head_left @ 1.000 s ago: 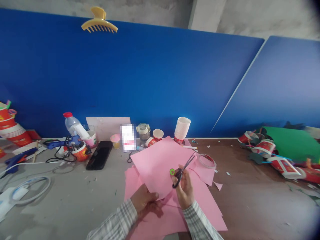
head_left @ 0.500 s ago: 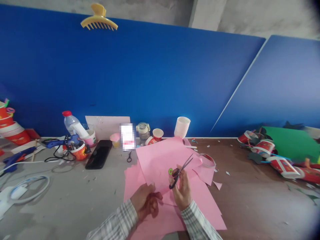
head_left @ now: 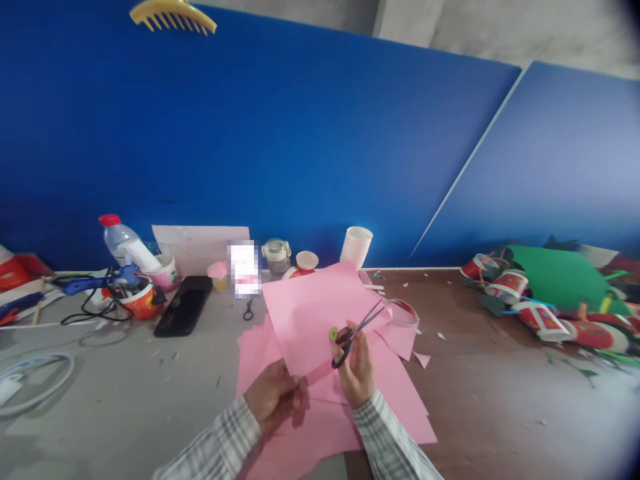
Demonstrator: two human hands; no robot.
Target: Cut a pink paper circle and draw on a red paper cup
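My right hand (head_left: 359,377) holds a pair of dark-handled scissors (head_left: 367,319), with fingers in the handles and the slightly parted blades pointing up and right. By its thumb sits a small green round piece (head_left: 334,334) with a pink middle. The large pink paper sheet (head_left: 315,300) lies tilted over a stack of more pink paper (head_left: 380,417). My left hand (head_left: 275,395) is closed at the lower left corner of the upper sheet, its thumb and fingers pinching the edge. Part of that grip is hidden behind the fingers.
Behind the paper stand white stacked cups (head_left: 357,247), a glass jar (head_left: 277,255) and a paper cup (head_left: 307,261). Left are a black phone (head_left: 184,307), small scissors (head_left: 249,309) and a bottle (head_left: 125,243). A tape roll (head_left: 404,313) touches the paper; decorated cups (head_left: 540,320) lie right.
The view has shifted, so the table's things appear further left and slightly higher. My left hand's fingers have closed more at the paper's corner. My right hand still holds the scissors.
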